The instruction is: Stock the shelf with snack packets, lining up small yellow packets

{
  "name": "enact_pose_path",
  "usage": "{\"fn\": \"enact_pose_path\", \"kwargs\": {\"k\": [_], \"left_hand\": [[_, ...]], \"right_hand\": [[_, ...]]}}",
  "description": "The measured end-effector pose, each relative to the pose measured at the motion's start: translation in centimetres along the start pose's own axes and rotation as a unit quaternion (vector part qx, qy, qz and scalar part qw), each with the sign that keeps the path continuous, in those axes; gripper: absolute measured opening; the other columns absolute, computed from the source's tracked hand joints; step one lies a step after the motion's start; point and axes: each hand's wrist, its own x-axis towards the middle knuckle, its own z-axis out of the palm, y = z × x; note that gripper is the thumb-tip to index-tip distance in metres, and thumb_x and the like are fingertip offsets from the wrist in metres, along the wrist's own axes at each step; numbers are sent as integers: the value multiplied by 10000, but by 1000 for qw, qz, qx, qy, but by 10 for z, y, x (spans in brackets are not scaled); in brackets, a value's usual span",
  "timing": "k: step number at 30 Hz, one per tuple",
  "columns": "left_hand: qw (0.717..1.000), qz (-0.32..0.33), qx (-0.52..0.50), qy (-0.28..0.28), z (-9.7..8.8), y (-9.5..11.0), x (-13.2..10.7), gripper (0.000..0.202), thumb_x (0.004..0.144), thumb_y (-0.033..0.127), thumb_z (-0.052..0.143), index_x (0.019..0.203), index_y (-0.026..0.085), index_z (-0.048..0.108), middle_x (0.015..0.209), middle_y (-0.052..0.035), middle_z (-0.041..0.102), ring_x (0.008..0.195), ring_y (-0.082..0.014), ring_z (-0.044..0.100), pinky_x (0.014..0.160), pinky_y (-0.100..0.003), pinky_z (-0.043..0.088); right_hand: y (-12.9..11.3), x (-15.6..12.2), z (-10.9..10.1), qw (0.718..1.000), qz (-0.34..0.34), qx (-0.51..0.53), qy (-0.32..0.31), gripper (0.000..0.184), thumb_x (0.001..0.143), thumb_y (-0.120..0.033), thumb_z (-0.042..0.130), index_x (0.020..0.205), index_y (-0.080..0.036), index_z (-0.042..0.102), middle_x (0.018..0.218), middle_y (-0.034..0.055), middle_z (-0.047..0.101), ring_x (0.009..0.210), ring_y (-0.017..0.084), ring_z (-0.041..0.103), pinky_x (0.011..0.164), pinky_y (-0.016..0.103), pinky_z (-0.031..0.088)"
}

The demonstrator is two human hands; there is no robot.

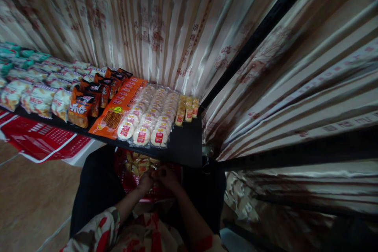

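Observation:
Below the shelf's front edge, my left hand [145,181] and my right hand [167,177] meet with fingers pinched together. Whatever is between them is small, dark and not clear enough to name. Just beyond my fingers lie several yellow-wrapped snack packets [139,163] in a red container [120,167] between my knees. Similar small yellow packets [188,113] stand in short rows at the right end of the black shelf [186,145]. Beside them, clear-wrapped round white crackers [159,137] are laid in overlapping rows.
Leftward on the shelf are an orange pretzel-stick bag [112,120], orange-and-black snack bags [79,108], white bags [39,100] and green bags [20,59]. A patterned curtain [165,27] hangs behind. A black pole [251,43] slants up at right. Red bags [44,138] lie below left.

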Motion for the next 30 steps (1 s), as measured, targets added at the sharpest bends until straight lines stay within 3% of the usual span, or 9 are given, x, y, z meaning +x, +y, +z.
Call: {"fn": "enact_pose_path", "kwargs": {"k": [7,14,20,26,30], "left_hand": [[998,-24,-48,31,-4,11,-10,370,658,60,548,1005,166,621,783,-23,692,623,-137,632,561,-209,482],[993,-11,-99,70,-12,21,-19,309,674,101,555,967,157,637,809,-34,695,674,-153,648,595,-226,506],[987,6,-128,97,-18,27,-25,387,685,57,453,1019,155,623,855,-25,686,704,-133,636,623,-216,498],[987,15,-132,95,-21,35,-31,393,711,85,427,1043,142,627,671,16,627,499,-99,535,493,-194,423],[988,31,-122,91,-22,40,-34,371,713,94,439,1021,151,638,648,26,605,487,-98,513,490,-197,410]], "right_hand": [[-6,-7,-8,1000,-21,5,4,216,694,-81,505,844,-197,608,895,14,661,857,150,595,811,267,443],[-11,-18,-18,1000,-22,15,9,319,661,-61,504,927,-197,613,962,27,675,912,166,618,854,296,452],[-14,-28,-27,999,-33,40,9,329,666,-54,488,931,-208,609,972,20,676,939,165,620,873,292,451],[-17,-37,-35,999,-42,17,15,342,628,-31,485,903,-199,601,937,29,668,913,171,614,853,292,451],[-18,-42,-36,998,-53,6,23,360,615,-26,497,913,-205,590,970,38,659,932,179,611,861,307,453]]}}
